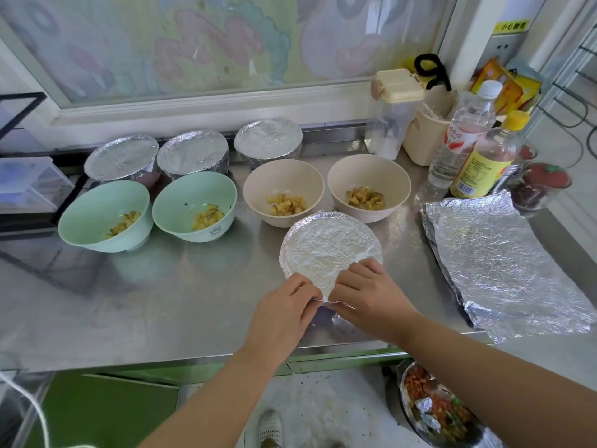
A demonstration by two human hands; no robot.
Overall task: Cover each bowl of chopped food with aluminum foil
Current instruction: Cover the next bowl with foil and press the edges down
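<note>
Pinching the near rim of the foil-covered bowl (329, 250) with both hands: left hand (284, 313) curled onto the crimped foil edge from the left, right hand (366, 294) curled onto it from the right, the two sets of fingertips nearly meeting at the closest point of the rim. Standing upright on the steel counter (161, 302), close to its front edge, mouth up, with wrinkled foil stretched flat across the top. Round, so no long axis; facing straight up. Lying mostly beyond the grip, with only the nearest arc of rim under the fingers and the rest of the disc spreading away toward the wall.

Just behind it, a beige bowl (277, 179) and a second beige bowl (368, 173), both uncovered, with chopped yellow-brown pieces at the bottom. Farther left, a green bowl (97, 208) and a second green bowl (190, 192), likewise uncovered and with similar pieces. Along the back, three bowls already sealed in foil: left covered bowl (121, 156), middle covered bowl (193, 151), right covered bowl (268, 139). To the right, well apart from the hands, a stack of foil sheets (497, 263), lying flat, long axis running from the far side of the counter toward the near right corner. Beyond that, a clear bottle (462, 137), a yellow-capped bottle (484, 160) and a lidded container (392, 118) by the wall.
</note>
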